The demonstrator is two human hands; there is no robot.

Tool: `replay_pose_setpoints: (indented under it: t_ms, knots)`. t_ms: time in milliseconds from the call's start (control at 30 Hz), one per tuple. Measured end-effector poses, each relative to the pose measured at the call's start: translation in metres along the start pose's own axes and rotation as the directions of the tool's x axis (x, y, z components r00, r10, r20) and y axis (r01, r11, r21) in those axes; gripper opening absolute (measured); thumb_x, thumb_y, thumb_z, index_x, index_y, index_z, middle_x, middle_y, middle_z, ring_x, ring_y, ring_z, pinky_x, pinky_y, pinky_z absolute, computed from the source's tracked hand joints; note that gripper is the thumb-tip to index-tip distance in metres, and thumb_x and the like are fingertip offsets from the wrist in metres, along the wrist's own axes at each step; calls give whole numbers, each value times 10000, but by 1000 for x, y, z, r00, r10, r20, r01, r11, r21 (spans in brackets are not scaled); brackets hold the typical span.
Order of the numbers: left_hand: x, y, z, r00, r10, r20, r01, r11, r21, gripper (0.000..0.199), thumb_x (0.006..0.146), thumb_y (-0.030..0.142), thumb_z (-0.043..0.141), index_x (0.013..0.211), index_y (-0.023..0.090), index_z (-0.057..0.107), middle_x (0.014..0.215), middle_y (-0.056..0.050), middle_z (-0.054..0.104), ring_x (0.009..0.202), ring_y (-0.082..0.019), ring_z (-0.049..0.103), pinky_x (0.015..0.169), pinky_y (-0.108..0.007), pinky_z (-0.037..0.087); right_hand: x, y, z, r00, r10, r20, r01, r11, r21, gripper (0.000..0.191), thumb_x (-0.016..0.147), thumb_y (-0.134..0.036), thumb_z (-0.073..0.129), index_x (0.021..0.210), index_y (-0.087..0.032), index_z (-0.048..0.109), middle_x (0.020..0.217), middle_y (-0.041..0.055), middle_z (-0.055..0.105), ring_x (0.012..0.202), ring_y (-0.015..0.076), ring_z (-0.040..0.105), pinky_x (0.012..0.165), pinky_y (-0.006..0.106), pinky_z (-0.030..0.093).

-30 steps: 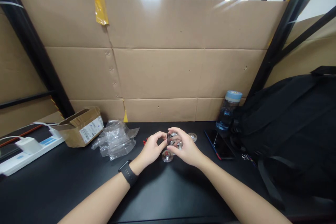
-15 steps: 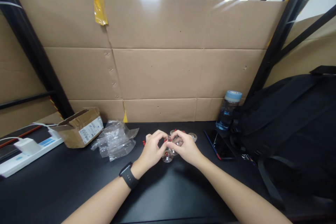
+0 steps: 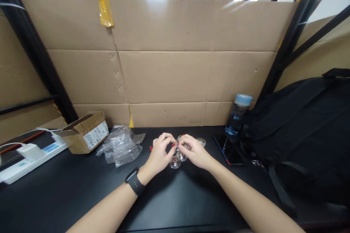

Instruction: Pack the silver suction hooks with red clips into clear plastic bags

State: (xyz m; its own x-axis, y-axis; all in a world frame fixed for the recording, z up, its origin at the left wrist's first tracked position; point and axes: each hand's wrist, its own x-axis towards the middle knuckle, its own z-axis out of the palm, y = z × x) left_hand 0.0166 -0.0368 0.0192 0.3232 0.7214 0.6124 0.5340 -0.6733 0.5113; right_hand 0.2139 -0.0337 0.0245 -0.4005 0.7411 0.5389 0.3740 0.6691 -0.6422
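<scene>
Clock: read from between the two hands, 12 being the cardboard wall [image 3: 164,76] straight ahead.
Left hand [image 3: 159,154]: forearm along 7 o'clock, thumb and fingertips pinched on a small shiny piece [image 3: 177,146]; dark watch [image 3: 135,182] at the wrist.
Right hand [image 3: 197,153]: forearm along 5; thumb and fingertips curled in from the opposite side, pinching the same piece.
Small piece: dead centre, between both sets of fingertips; mostly covered, full shape can't be made out.
Discs: shiny, round, several about the hands. Front disc [image 3: 175,162] at 6, nearest the person, red at its middle; second disc [image 3: 182,156] close behind it at 5; far disc [image 3: 202,142] toward 3, just past the right knuckles. Others part-hidden by the right hand.
Red bit [image 3: 151,148]: at 9, just beside the left hand.
Toward 9: crumpled clear plastic [image 3: 121,145] on the black desk [image 3: 175,204], then a carton [image 3: 82,134] with a white label, then a white power strip [image 3: 35,162], charger plugged in.
Toward 2: bottle [image 3: 237,116], blue lid, upright.
Toward 3: phone [image 3: 229,150] lying flat; black backpack [image 3: 306,127] farther out.
</scene>
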Motion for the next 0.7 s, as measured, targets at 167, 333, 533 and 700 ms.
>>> replay_pose_setpoints:
  t_ms: [167,333,533,700]
  knots:
    - [-1,2,0,1000,2,2,-2,1000,-10,131,1003,253,505,1047,238,627,1128,-46,645,1114,-211,589,974,-382,411,-1,1,-1,999,-5,38,8,996,-85,140,916,-172,605,781,-202,626,955,31,631,920,181,604,866,323,465]
    - [-3,-1,1,987,-1,163,-8,998,56,259,1026,396,488,1236,315,616,1319,-47,607,1243,-253,523,1031,-440,377,-2,0,-9,999,-16,41,20,996,-90,141,886,-150,604,759,-207,621,1009,36,634,959,191,608,895,334,475]
    - [-7,-6,10,960,41,275,-52,998,31,336,1035,427,457,1328,334,594,1360,-55,605,1243,-259,507,1059,-456,378,1,2,-15,999,-3,-36,1,998,-61,125,860,-141,605,759,-203,643,1058,46,630,959,190,621,870,326,481]
    - [-5,-5,4,972,33,233,-49,997,67,231,988,399,561,1153,330,707,1255,-42,642,1194,-257,523,1006,-432,388,0,5,-13,1000,0,14,1,997,-83,141,870,-150,624,740,-203,640,1053,41,638,982,192,621,907,336,468]
